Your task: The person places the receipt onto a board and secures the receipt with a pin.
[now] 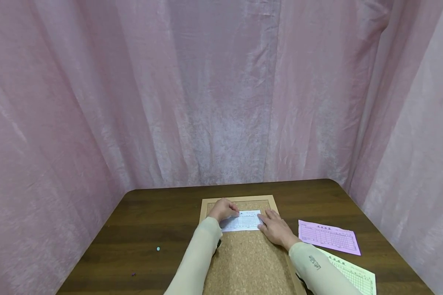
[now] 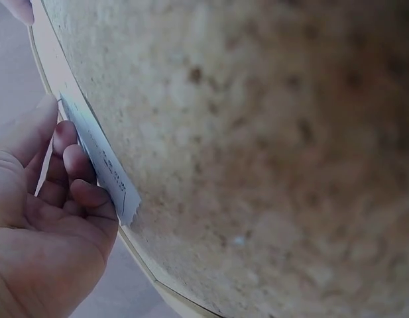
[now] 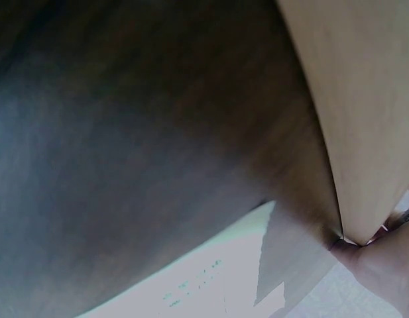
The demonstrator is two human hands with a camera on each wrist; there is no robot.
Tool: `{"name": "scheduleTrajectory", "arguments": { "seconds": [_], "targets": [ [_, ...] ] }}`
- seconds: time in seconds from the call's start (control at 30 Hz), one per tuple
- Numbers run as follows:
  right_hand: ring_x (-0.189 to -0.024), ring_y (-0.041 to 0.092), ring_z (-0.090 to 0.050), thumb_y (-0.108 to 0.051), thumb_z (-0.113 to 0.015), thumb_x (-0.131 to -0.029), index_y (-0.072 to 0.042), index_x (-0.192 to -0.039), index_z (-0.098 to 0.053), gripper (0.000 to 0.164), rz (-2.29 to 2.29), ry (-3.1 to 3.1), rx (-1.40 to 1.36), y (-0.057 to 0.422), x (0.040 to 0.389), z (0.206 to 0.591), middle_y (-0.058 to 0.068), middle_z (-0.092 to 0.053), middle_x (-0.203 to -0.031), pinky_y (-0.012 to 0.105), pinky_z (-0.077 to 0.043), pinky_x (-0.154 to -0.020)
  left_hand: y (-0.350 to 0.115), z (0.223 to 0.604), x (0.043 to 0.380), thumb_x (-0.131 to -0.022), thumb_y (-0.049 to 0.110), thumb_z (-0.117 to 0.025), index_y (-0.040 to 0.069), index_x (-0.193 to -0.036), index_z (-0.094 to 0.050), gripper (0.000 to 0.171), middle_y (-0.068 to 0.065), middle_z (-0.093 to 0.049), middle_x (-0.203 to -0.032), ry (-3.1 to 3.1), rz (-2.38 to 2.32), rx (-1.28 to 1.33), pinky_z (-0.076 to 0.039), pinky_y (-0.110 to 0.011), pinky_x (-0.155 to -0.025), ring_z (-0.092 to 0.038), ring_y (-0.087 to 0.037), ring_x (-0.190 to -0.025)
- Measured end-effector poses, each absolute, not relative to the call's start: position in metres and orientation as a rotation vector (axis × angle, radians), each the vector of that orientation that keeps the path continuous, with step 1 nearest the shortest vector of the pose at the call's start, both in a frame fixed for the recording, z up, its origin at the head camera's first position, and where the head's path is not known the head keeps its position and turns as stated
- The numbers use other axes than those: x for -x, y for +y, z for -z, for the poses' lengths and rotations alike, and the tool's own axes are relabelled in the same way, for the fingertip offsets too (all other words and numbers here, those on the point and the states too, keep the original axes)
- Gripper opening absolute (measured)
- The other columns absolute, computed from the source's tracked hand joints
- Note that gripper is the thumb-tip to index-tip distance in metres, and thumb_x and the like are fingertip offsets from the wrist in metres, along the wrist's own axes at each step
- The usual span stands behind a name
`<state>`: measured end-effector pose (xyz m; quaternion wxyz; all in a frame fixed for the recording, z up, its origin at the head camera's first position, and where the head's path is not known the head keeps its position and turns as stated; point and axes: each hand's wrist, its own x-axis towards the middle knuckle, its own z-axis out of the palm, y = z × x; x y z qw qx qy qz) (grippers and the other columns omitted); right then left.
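Observation:
A white printed form (image 1: 248, 221) lies across the upper part of a wood-framed cork board (image 1: 249, 262). At the form's upper left, my left hand (image 1: 224, 209) pinches a small pin between thumb and forefinger. Only its thin dark point shows in the left wrist view, against the paper (image 2: 105, 156); the other fingers are curled. My right hand (image 1: 277, 230) lies with its fingers extended over the form's right edge and the board's frame. In the right wrist view most of this hand (image 3: 383, 268) is cut off beyond the board's side (image 3: 360, 112).
Right of the board, a pink form (image 1: 330, 237) and a green form (image 1: 354, 273) lie on the dark wooden table (image 1: 302, 196); the right sleeve partly covers the green one. A small light-blue piece (image 1: 158, 248) and a tiny purple one (image 1: 133, 274) sit at left. Pink curtains surround the table.

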<state>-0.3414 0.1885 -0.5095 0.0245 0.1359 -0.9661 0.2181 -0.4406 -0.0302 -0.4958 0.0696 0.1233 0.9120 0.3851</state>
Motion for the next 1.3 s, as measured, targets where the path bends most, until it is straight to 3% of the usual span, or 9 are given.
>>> {"name": "scheduleTrajectory", "arguments": {
  "seconds": [0.5, 0.73, 1.3],
  "targets": [
    [-0.144, 0.046, -0.022, -0.025, -0.053, -0.103, -0.003, -0.142, -0.052, 0.045, -0.687, -2.988, -0.398, 0.1871, 0.3437, 0.5143, 0.028, -0.032, -0.153, 0.063, -0.023, -0.111, -0.0282, 0.4937, 0.4377, -0.079, 0.008, -0.083, 0.013, -0.072, -0.076, 0.011, 0.004, -0.068, -0.083, 2.736, -1.192, -0.297, -0.048, -0.038, -0.074, -0.058, -0.016, -0.076],
    [-0.144, 0.046, -0.022, -0.026, -0.053, -0.103, -0.004, -0.143, -0.051, 0.046, -0.691, -3.001, -0.392, 0.1879, 0.3437, 0.5150, 0.027, -0.032, -0.154, 0.063, -0.022, -0.110, -0.0275, 0.4922, 0.4361, -0.082, 0.010, -0.082, 0.012, -0.074, -0.076, 0.010, 0.004, -0.070, -0.091, 2.783, -1.091, -0.339, -0.050, -0.037, -0.078, -0.058, -0.013, -0.079],
    [-0.143, 0.046, -0.022, -0.025, -0.052, -0.103, -0.004, -0.144, -0.051, 0.046, -0.699, -2.999, -0.401, 0.1890, 0.3429, 0.5133, 0.028, -0.033, -0.153, 0.066, -0.023, -0.108, -0.0295, 0.4918, 0.4377, -0.082, 0.011, -0.081, 0.008, -0.072, -0.073, 0.013, 0.002, -0.064, -0.073, 2.773, -1.146, -0.351, -0.042, -0.030, -0.057, -0.050, -0.015, -0.062]
  ]
}}
